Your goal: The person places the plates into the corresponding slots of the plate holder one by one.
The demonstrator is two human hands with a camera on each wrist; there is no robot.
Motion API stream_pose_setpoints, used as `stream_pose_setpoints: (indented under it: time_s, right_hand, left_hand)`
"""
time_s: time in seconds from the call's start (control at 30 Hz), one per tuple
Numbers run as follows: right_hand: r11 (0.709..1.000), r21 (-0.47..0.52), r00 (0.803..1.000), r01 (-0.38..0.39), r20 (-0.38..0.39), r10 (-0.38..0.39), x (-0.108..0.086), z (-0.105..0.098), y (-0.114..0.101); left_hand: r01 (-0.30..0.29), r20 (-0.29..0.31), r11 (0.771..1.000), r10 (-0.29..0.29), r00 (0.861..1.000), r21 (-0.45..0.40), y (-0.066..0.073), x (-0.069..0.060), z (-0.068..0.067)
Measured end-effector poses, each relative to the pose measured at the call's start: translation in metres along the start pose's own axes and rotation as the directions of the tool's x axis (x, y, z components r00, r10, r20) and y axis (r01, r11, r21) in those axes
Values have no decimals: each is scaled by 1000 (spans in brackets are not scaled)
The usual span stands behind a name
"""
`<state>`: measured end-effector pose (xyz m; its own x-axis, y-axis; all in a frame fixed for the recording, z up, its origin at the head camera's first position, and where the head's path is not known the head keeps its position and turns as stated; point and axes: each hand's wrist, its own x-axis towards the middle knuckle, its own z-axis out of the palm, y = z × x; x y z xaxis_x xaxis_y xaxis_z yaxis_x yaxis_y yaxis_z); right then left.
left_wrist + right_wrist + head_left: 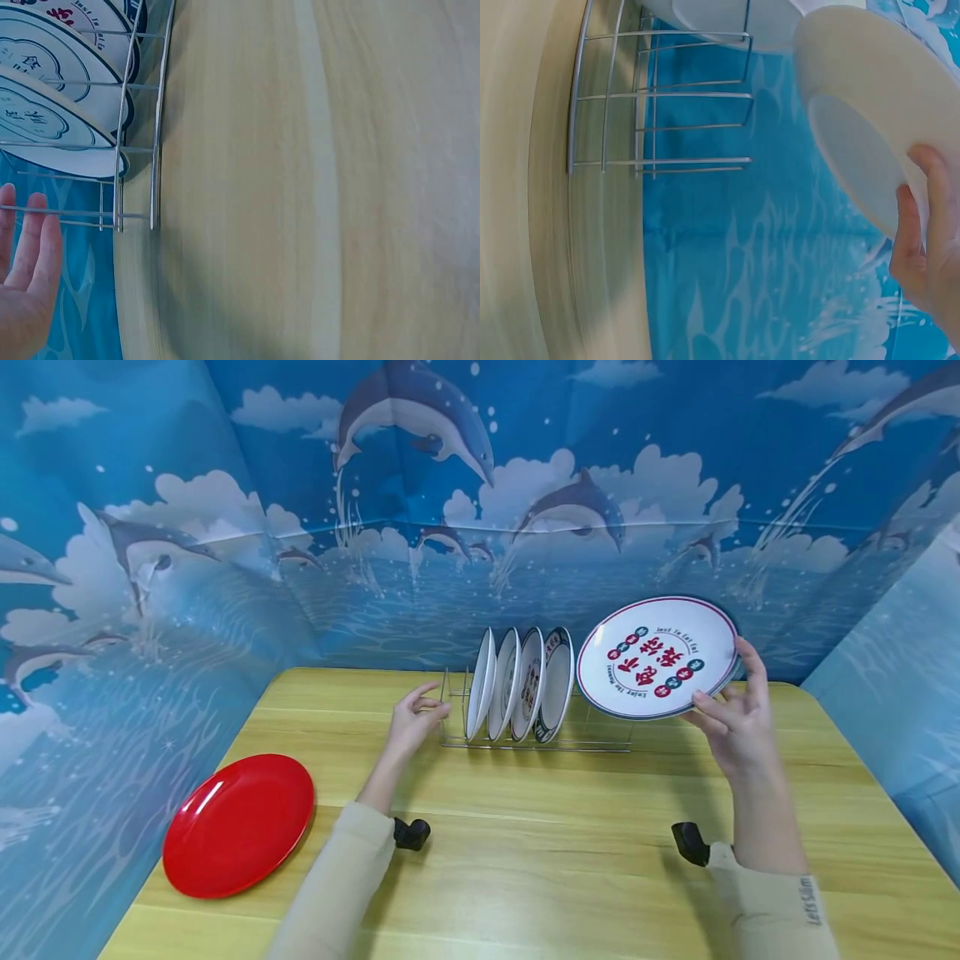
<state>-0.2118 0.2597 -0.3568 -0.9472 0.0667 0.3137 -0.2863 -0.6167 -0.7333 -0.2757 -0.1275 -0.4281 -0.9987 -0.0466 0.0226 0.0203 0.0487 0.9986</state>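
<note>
My right hand point(738, 727) grips the right rim of a white plate point(652, 652) with red and blue lettering, tilted in the air above the right end of the wire dish rack point(540, 747). Its pale underside, with fingers against it, appears in the right wrist view. Several white plates point(482, 689) stand on edge in the rack. Beside the rack's left end is my left hand point(411, 722), its fingers loosely extended near the end wires; whether they touch is hard to tell. In the left wrist view, the fingers point(30, 255) are partly crossed by a wire.
A red plate point(238, 825) lies on the left of the wooden table point(525, 860). Behind the rack hangs a blue cloth point(360, 568) with dolphins. Bare rack slots point(697, 127) show at the right end.
</note>
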Motion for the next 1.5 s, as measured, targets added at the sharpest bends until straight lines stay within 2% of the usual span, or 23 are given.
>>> stream_pose_setpoints:
  time_s: [0.23,0.43,0.53,0.7,0.93,1.13,1.33,1.5]
  right_hand:
    - [976,-217,999,-21,29,28,0,14,7]
    - [930,-361,997,-63,23,76,2,24,11]
    - [904,-419,995,-85,11,99,4,29,13]
    - [836,-538,992,-103,8,127,7,38,16]
    - [713,-698,991,-65,41,130,11,48,23]
    - [634,-773,990,-9,82,115,13,52,30]
    - [595,-803,989,46,120,84,11,56,40]
    - [568,-818,985,93,157,65,10,59,48]
  left_hand:
    - [-41,-24,999,41,999,11,0,6,6]
    - [-45,-60,999,44,997,-2,-2,11,4]
    - [-35,-57,999,34,998,-22,-4,12,3]
    - [-34,-30,999,33,999,-20,-6,14,2]
    - [36,6,999,-36,999,-29,-3,15,0]
    - [61,18,997,-60,998,-51,-3,14,-2]
    - [69,27,994,-67,997,-80,-4,14,-3]
    - [76,33,995,-74,997,-61,-4,15,-2]
